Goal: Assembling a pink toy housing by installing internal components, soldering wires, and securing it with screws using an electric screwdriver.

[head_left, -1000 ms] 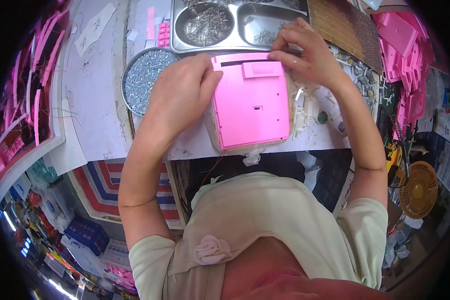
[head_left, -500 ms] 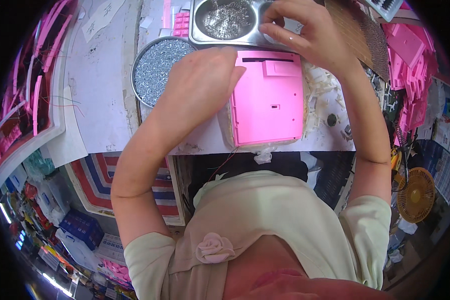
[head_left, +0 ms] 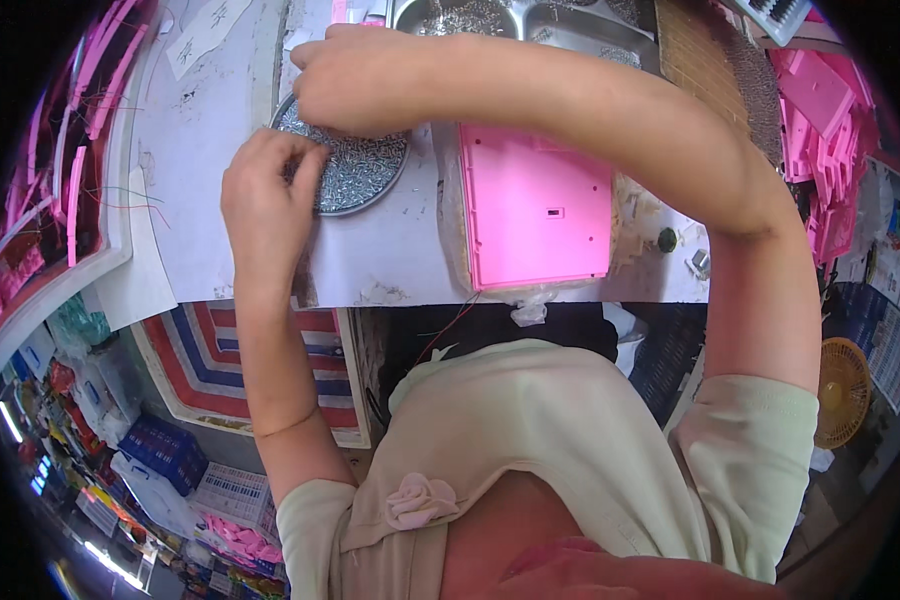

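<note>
At the bench's [head_left: 390, 265] front edge lies the pink casing [head_left: 530, 235], probably light, stiff, best held by its sides. The left hand [head_left: 268, 180], half-curled, and the right hand [head_left: 355, 82], fingertips hidden, are at the round dish [head_left: 346, 212] of small, likely slippery metal pieces [head_left: 365, 170]; I cannot tell what either holds. Beyond, the steel tray [head_left: 519, 20] carries silvery bits [head_left: 465, 20].
</note>
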### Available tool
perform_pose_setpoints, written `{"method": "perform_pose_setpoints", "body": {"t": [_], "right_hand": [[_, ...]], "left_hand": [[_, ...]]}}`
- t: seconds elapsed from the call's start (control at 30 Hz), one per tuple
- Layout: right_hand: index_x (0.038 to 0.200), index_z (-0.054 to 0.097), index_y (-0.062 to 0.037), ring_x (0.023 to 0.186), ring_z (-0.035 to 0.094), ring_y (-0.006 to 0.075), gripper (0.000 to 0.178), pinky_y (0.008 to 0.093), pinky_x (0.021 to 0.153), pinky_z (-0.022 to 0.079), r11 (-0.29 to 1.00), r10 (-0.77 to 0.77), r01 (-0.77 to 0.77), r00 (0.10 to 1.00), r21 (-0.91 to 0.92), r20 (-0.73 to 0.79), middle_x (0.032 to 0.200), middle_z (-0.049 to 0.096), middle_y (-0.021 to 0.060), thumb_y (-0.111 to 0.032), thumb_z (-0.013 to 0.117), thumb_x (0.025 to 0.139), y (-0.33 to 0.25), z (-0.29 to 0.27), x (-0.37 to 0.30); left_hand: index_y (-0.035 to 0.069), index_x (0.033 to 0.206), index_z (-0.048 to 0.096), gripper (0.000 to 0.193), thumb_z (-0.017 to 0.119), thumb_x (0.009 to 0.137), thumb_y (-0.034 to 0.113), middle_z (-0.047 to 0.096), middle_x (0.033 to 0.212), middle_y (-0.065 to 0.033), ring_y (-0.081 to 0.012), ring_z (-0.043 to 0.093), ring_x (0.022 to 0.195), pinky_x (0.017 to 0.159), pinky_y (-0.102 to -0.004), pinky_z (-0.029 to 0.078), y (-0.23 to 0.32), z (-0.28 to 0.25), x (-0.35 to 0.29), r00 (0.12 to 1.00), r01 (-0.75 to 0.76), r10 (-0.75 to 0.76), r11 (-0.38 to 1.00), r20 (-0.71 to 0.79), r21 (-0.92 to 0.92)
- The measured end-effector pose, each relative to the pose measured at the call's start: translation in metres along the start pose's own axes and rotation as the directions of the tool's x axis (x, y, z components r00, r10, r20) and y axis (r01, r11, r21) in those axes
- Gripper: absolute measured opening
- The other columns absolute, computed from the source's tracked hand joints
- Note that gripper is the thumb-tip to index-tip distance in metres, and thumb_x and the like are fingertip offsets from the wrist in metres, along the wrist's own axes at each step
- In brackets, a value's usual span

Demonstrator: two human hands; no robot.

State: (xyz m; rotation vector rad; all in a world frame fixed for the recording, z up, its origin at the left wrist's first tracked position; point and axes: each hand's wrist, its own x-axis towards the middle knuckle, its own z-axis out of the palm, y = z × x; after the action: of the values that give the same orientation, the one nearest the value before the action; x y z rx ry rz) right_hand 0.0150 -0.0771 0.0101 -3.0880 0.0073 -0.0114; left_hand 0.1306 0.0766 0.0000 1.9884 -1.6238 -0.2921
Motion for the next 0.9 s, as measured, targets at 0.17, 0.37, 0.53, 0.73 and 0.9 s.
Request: {"method": "perform_pose_setpoints", "body": {"t": [0.17, 0.37, 0.53, 0.73, 0.9], "right_hand": [[0.080, 0.076, -0.0112, 0.104, 0.061, 0.0211, 0.013, 0.0376, 0.079, 0.049, 0.999, 0.003, -0.003, 1.000, -0.044, -0.002, 0.089, 0.073, -0.0015, -0.022, 0.068, 0.081, -0.006, 0.001, 0.001], [0.084, 0.075, -0.0131, 0.103, 0.062, 0.0201, 0.014, 0.0385, 0.078, 0.048, 0.995, 0.083, -0.084, 0.996, -0.052, -0.029, 0.086, 0.073, -0.0014, -0.023, 0.066, 0.085, -0.006, -0.007, -0.005], [0.091, 0.075, -0.0116, 0.096, 0.063, 0.0225, 0.012, 0.0386, 0.081, 0.048, 0.979, 0.185, -0.202, 0.944, -0.034, -0.274, 0.091, 0.072, 0.0001, -0.020, 0.069, 0.085, 0.001, -0.012, -0.043], [0.093, 0.068, -0.0061, 0.083, 0.057, 0.0307, 0.014, 0.0415, 0.076, 0.047, 0.937, 0.313, -0.149, 0.763, 0.317, -0.565, 0.082, 0.064, 0.0091, -0.013, 0.071, 0.081, 0.003, -0.033, -0.152], [0.096, 0.072, -0.0073, 0.089, 0.059, 0.0261, 0.014, 0.0393, 0.083, 0.048, 0.816, 0.522, -0.303, 0.753, 0.493, -0.401, 0.088, 0.068, 0.0048, -0.013, 0.074, 0.084, -0.031, -0.033, -0.249]], "left_hand": [[-0.002, 0.083, 0.063, 0.023, 0.066, 0.095, 0.018, 0.061, 0.079, -0.0165, -0.0354, 0.060, 0.073, 0.068, -0.0437, 0.046, -0.010, -0.001, 0.002, 0.999, 0.048, -0.045, 0.994, -0.029, 0.103], [-0.003, 0.090, 0.059, 0.020, 0.055, 0.101, 0.013, 0.057, 0.084, -0.0196, -0.0386, 0.057, 0.081, 0.074, -0.0470, 0.044, 0.002, -0.002, -0.006, 0.999, 0.032, -0.028, 0.990, -0.037, 0.141], [-0.001, 0.096, 0.058, 0.010, 0.063, 0.091, 0.007, 0.058, 0.094, -0.0183, -0.0376, 0.056, 0.088, 0.081, -0.0466, 0.044, 0.082, 0.016, -0.019, 0.935, -0.343, 0.353, 0.921, 0.027, -0.186], [0.014, 0.081, 0.070, 0.011, 0.079, 0.077, 0.017, 0.063, 0.089, 0.0004, -0.0230, 0.057, 0.089, 0.083, -0.0401, 0.035, 0.144, 0.069, -0.032, 0.865, -0.462, 0.500, 0.820, 0.031, -0.339], [0.015, 0.078, 0.072, 0.011, 0.081, 0.075, 0.021, 0.062, 0.087, 0.0024, -0.0202, 0.053, 0.088, 0.084, -0.0423, 0.031, 0.154, 0.080, -0.032, 0.846, -0.486, 0.522, 0.839, 0.111, -0.244]]}}
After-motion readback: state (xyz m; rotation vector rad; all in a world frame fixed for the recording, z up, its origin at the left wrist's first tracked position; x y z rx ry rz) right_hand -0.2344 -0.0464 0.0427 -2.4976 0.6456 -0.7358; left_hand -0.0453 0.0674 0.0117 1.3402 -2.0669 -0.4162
